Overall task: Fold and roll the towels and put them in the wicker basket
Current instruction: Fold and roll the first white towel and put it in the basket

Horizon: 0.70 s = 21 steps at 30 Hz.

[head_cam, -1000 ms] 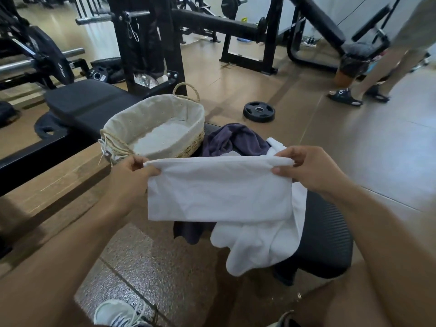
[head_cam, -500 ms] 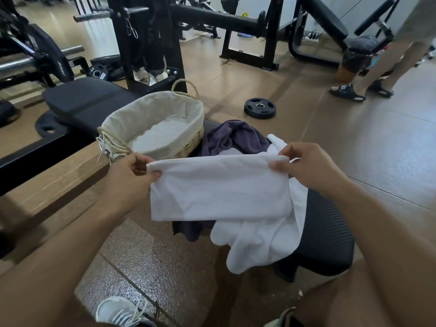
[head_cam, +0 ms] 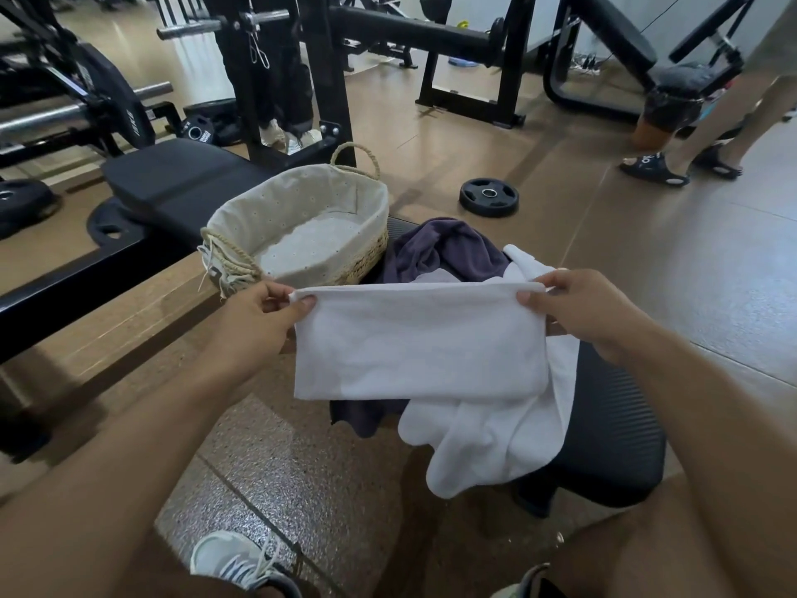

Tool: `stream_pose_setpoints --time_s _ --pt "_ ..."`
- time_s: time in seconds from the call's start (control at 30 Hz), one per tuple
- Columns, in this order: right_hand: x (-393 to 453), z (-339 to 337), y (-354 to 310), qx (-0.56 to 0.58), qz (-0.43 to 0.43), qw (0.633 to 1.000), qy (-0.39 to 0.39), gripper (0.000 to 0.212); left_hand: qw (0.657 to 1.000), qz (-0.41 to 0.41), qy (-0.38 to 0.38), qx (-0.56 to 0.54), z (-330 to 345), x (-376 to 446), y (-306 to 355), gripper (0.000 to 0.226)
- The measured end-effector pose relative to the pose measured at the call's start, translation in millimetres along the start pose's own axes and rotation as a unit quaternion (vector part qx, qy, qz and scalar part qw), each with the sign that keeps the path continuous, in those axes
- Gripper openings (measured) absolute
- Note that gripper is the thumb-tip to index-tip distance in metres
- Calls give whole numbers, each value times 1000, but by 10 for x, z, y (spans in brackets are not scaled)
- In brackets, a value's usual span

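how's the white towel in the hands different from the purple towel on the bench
The held white towel is folded into a flat, neat rectangle; the purple towel lies crumpled in a heap. The white one hangs in the air, pinched at its top corners by the left hand and right hand; the purple one rests on the bench, partly covered by other cloth. Neither is rolled, and neither is in the wicker basket yet.

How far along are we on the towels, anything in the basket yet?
Nothing done yet: the wicker basket shows only its cloth liner. In hand: the left hand and right hand hold a folded white towel by its top corners, not yet rolled. Left: rolling it, plus a purple towel and another white towel heaped on the black seat.
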State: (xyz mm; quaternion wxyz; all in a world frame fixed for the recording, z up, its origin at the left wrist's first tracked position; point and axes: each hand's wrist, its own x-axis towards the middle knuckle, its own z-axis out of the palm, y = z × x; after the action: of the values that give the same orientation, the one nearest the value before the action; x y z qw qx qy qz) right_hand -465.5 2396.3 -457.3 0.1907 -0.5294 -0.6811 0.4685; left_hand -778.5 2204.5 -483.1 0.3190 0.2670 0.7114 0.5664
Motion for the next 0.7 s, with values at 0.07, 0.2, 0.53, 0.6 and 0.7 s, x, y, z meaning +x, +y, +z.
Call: stream_pose_setpoints --time_s 0.07,0.2,0.53,0.6,0.7 --pt "-11 21 -8 -25 31 998 -43 23 1000 -8 4 3 -3 -1 -3 15" --pt "-16 42 -48 -69 26 996 -48 32 1000 -12 14 6 26 -34 -3 18" --pt "-325 439 -421 8 -78 995 58 24 996 44 73 4 130 -116 121 18" --pt "-469 619 -500 4 -100 993 69 23 996 54 71 0 184 -180 163 18" --pt "-676 910 -581 -2 -123 991 59 25 996 71 60 12 260 -321 234 18"
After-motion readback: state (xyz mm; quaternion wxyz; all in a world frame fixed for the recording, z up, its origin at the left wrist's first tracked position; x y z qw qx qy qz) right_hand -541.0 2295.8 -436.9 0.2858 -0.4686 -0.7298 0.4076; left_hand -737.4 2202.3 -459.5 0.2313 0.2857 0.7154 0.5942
